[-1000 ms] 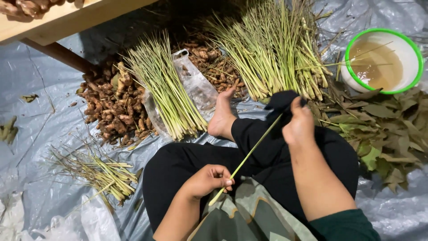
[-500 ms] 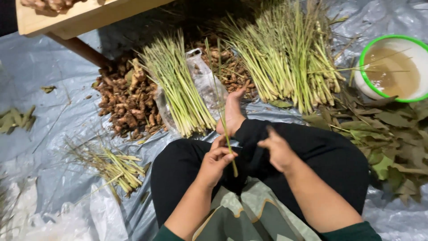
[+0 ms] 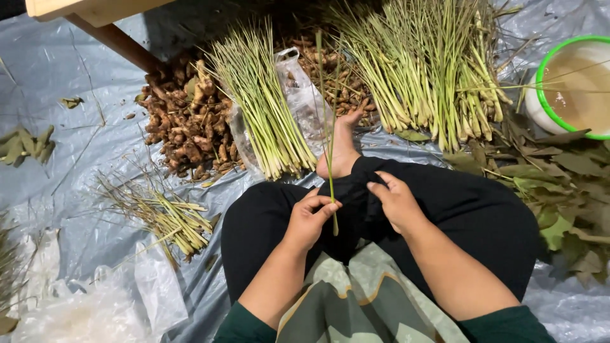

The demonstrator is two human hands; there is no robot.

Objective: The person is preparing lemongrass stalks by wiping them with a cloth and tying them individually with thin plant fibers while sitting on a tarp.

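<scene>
Upright, lemongrass stalk [image 3: 328,133] in left hand [image 3: 309,219]

we sit under soft, even light from above; the grey plastic sheet [image 3: 76,114] throws dull glare along its creases. deep shadow pools at its far edge, under the wooden bench [image 3: 95,9]. the picture is sharp in the middle, our forearms slightly soft at the bottom edge.

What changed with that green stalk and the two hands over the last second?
The right hand let go of the lemongrass stalk; the left hand alone now holds it near its base. The stalk swung from slanting across the lap to upright, tip pointing away. The bundles, root pile and bowl stayed put.
</scene>
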